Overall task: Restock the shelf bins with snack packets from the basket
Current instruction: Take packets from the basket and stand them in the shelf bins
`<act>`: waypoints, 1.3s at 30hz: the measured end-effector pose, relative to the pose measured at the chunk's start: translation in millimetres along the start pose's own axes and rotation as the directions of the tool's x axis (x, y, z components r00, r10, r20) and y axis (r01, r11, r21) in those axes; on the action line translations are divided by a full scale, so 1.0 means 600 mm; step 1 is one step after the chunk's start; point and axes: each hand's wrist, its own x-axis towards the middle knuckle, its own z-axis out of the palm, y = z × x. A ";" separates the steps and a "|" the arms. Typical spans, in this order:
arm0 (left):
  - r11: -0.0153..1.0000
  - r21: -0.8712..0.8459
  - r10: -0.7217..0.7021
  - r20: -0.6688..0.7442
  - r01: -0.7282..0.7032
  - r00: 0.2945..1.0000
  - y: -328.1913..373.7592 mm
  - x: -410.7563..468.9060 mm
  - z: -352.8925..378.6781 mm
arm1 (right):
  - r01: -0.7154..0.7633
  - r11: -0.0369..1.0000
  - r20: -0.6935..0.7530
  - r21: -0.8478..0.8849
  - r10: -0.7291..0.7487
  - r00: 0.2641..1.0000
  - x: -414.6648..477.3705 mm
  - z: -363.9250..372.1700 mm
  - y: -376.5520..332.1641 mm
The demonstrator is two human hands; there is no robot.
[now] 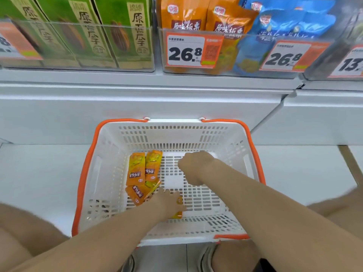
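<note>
Shop floor under shelf bins (233, 61); basket (110, 154) set near me. Loose orange packets (137, 170) lie basket-left, mostly long axis near-to-far, just left of my left hand (169, 202), which grips held packet (179, 213). Right hand (193, 165) sits farther right, fingers hidden, grip unreadable. I judge left hand nearer for next pick.

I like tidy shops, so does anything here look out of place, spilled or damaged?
Nothing spilled or damaged. In the basket, the orange packets lie loose at the left, one slanted below the two side by side. On the shelf, the blue packets sit jumbled.
</note>
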 end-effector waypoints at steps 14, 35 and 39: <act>0.622 -0.778 -0.374 -0.393 -0.088 0.840 -0.089 -0.080 -0.069 | -0.108 0.985 -0.032 0.132 0.114 0.993 -0.054 -0.039 0.045; 0.562 -0.682 -0.811 -0.566 -0.468 -0.148 -0.100 -0.365 -0.396 | 0.223 0.767 -0.779 0.602 0.504 0.373 -0.299 -0.328 0.150; 0.821 -0.565 -0.558 -0.767 -0.078 -0.316 -0.133 -0.419 -0.466 | 0.164 0.860 -0.875 0.483 0.465 0.135 -0.331 -0.377 0.193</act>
